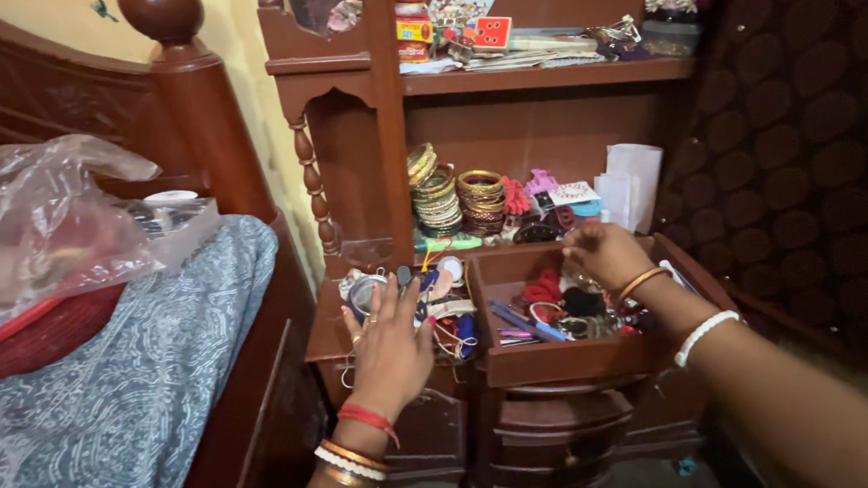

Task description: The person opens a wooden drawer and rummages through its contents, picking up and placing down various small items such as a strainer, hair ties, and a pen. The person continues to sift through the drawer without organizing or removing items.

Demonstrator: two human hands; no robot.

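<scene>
Clutter in the open wooden drawer (557, 359) lies just below the half-curled, empty-looking right hand (607, 253), nearer than the left hand (389, 346), spread flat over shelf oddments.

Left hand (389, 346): fingertips sat among small clutter on the counter (328, 333); whether they gripped anything could not be told. Right hand (607, 253): fingers curled away over the open drawer (557, 359), their hold hidden. Drawer contents: tangled, too small to sort. Plastic bag (39, 223): contents blurred, cut by left edge. Top shelf (552, 77): items cropped at upper edge.
</scene>
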